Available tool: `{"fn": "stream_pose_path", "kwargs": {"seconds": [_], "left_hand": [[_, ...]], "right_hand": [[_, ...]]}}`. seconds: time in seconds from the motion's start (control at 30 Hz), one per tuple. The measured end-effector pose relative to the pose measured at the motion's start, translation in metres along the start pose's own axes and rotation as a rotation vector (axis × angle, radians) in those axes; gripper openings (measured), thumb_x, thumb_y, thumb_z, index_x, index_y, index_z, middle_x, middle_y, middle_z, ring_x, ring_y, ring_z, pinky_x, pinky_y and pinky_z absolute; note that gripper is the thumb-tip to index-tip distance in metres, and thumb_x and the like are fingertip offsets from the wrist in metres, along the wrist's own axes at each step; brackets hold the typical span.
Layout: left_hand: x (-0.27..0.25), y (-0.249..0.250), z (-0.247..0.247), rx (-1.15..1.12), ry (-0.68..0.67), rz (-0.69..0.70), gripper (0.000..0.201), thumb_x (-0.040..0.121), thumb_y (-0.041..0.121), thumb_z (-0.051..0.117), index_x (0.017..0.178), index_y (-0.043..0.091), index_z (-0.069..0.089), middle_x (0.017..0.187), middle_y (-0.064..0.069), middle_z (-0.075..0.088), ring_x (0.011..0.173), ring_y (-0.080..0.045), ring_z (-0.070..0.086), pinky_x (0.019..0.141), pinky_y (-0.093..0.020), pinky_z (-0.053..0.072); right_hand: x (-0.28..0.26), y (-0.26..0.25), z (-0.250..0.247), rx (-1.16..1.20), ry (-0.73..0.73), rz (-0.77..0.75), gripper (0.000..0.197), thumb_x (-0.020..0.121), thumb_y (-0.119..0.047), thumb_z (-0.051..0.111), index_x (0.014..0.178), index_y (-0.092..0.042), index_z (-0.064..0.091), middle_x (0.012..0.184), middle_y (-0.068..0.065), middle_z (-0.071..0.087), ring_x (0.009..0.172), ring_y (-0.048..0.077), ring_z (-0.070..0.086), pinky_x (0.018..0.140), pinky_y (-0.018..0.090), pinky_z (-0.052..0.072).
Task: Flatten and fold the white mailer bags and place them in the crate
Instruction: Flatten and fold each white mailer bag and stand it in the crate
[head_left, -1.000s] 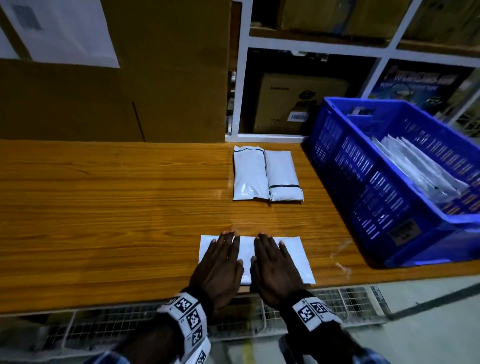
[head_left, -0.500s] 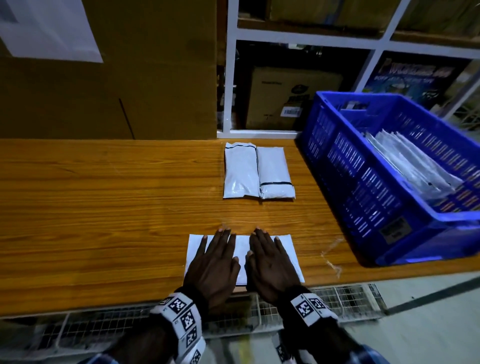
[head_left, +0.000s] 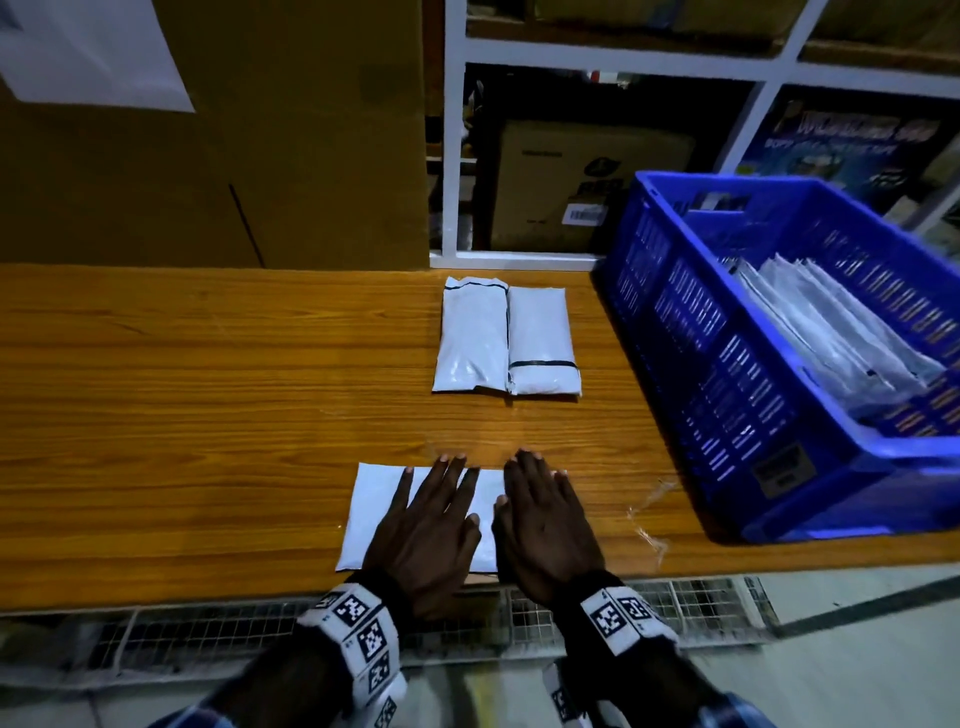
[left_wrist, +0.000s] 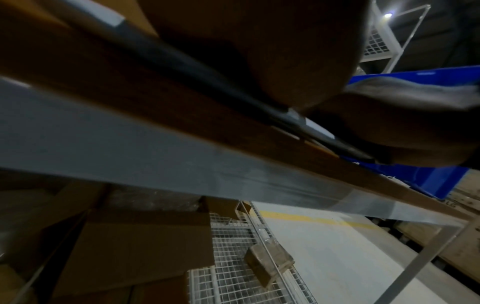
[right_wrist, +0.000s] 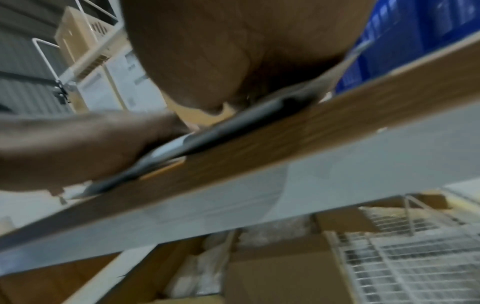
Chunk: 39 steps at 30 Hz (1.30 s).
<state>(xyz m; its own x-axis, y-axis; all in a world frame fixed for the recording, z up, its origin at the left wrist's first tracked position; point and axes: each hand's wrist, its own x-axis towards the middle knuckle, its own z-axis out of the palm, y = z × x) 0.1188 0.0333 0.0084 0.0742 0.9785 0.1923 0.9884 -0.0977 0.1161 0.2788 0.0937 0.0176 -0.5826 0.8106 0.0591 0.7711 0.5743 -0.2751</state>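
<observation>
At the bench's (head_left: 182, 415) near edge a white mailer bag (head_left: 371, 512) is pressed flat under the left hand (head_left: 423, 530) and right hand (head_left: 545, 525), fingers straight. Folding seems due next, then transfer to the blue crate (head_left: 727, 415).

Left hand (left_wrist: 272, 57) presses a mailer bag (left_wrist: 306, 121) flat on the table (left_wrist: 182, 123).

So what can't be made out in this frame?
- Head view: the right part of the mailer bag is hidden under both hands.
- Head view: the crate is cut off by the right edge; its bags can't be counted.
- Right wrist view: blurred; the fingers are hidden behind the palm.
</observation>
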Motion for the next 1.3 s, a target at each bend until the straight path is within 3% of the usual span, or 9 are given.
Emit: {"fn": "stream_pose_path", "kwargs": {"seconds": [0.07, 0.17, 0.23, 0.4, 0.53, 0.63, 0.73, 1.1, 1.3], "left_hand": [[0.005, 0.008, 0.001, -0.003, -0.014, 0.024, 0.055, 0.094, 0.036, 0.030, 0.139, 0.013, 0.052, 0.145, -0.008, 0.048, 0.136, -0.022, 0.043, 0.105, -0.049, 0.024], [0.007, 0.011, 0.004, -0.007, -0.059, 0.022, 0.055, 0.095, 0.037, 0.029, 0.142, 0.015, 0.048, 0.149, -0.005, 0.044, 0.139, -0.020, 0.038, 0.107, -0.049, 0.024], [0.005, 0.010, 0.007, -0.019, -0.072, 0.008, 0.055, 0.097, 0.038, 0.028, 0.146, 0.017, 0.042, 0.153, -0.003, 0.037, 0.142, -0.018, 0.032, 0.109, -0.048, 0.023], [0.006, 0.011, 0.006, -0.022, -0.076, 0.016, 0.055, 0.097, 0.038, 0.028, 0.144, 0.015, 0.044, 0.152, -0.004, 0.038, 0.141, -0.019, 0.035, 0.109, -0.047, 0.024], [0.007, 0.004, 0.004, -0.030, -0.064, -0.037, 0.056, 0.101, 0.039, 0.018, 0.142, 0.014, 0.048, 0.151, -0.007, 0.039, 0.140, -0.021, 0.036, 0.107, -0.047, 0.021], [0.009, -0.009, -0.004, 0.009, -0.055, -0.048, 0.054, 0.095, 0.034, 0.029, 0.136, 0.010, 0.054, 0.145, -0.010, 0.047, 0.136, -0.025, 0.042, 0.106, -0.049, 0.023], [0.001, -0.016, -0.003, 0.032, -0.085, -0.054, 0.054, 0.094, 0.034, 0.029, 0.137, 0.012, 0.053, 0.147, -0.010, 0.044, 0.137, -0.024, 0.041, 0.106, -0.049, 0.024], [-0.005, -0.020, -0.001, -0.044, -0.120, -0.112, 0.053, 0.099, 0.042, 0.023, 0.151, 0.033, 0.030, 0.159, 0.005, 0.020, 0.148, -0.017, 0.012, 0.116, -0.051, 0.017], [-0.035, -0.071, -0.006, -0.063, -0.149, -0.232, 0.060, 0.099, 0.044, 0.010, 0.153, 0.022, 0.026, 0.160, 0.001, 0.015, 0.147, -0.020, 0.017, 0.117, -0.038, 0.004]], "right_hand": [[0.000, 0.008, -0.002, -0.027, -0.010, 0.040, 0.085, 0.092, -0.052, -0.014, 0.152, -0.006, 0.024, 0.161, 0.009, 0.009, 0.150, 0.024, 0.006, 0.118, 0.033, -0.007], [-0.003, 0.015, -0.001, -0.055, -0.024, 0.063, 0.074, 0.100, -0.045, -0.001, 0.145, -0.003, 0.041, 0.156, 0.014, 0.027, 0.145, 0.029, 0.026, 0.116, 0.038, 0.008], [-0.007, 0.017, 0.004, -0.033, -0.012, 0.068, 0.068, 0.102, -0.044, 0.007, 0.147, -0.004, 0.038, 0.157, 0.014, 0.025, 0.146, 0.028, 0.022, 0.116, 0.042, 0.013], [-0.009, 0.020, 0.008, -0.063, 0.030, 0.052, 0.068, 0.101, -0.047, 0.007, 0.150, -0.006, 0.031, 0.160, 0.011, 0.017, 0.149, 0.027, 0.013, 0.117, 0.045, 0.011], [-0.001, 0.011, 0.002, -0.143, 0.014, 0.048, 0.065, 0.101, -0.041, 0.015, 0.141, -0.001, 0.046, 0.153, 0.017, 0.034, 0.142, 0.032, 0.031, 0.112, 0.050, 0.013], [0.007, -0.013, 0.007, -0.127, 0.013, -0.033, 0.058, 0.095, -0.035, 0.031, 0.136, 0.000, 0.052, 0.147, 0.017, 0.043, 0.139, 0.031, 0.038, 0.109, 0.046, 0.017], [0.006, -0.025, 0.014, -0.093, 0.006, -0.045, 0.056, 0.093, -0.032, 0.033, 0.135, -0.001, 0.054, 0.146, 0.014, 0.045, 0.137, 0.028, 0.041, 0.109, 0.042, 0.021], [0.002, -0.015, 0.015, -0.069, -0.004, -0.040, 0.057, 0.100, -0.037, 0.022, 0.147, -0.010, 0.040, 0.156, 0.006, 0.031, 0.145, 0.020, 0.028, 0.116, 0.042, 0.016], [-0.019, 0.025, 0.001, -0.094, -0.026, 0.088, 0.066, 0.099, -0.048, 0.002, 0.156, -0.015, 0.011, 0.162, 0.000, -0.001, 0.149, 0.013, -0.005, 0.120, 0.040, -0.002]]}}
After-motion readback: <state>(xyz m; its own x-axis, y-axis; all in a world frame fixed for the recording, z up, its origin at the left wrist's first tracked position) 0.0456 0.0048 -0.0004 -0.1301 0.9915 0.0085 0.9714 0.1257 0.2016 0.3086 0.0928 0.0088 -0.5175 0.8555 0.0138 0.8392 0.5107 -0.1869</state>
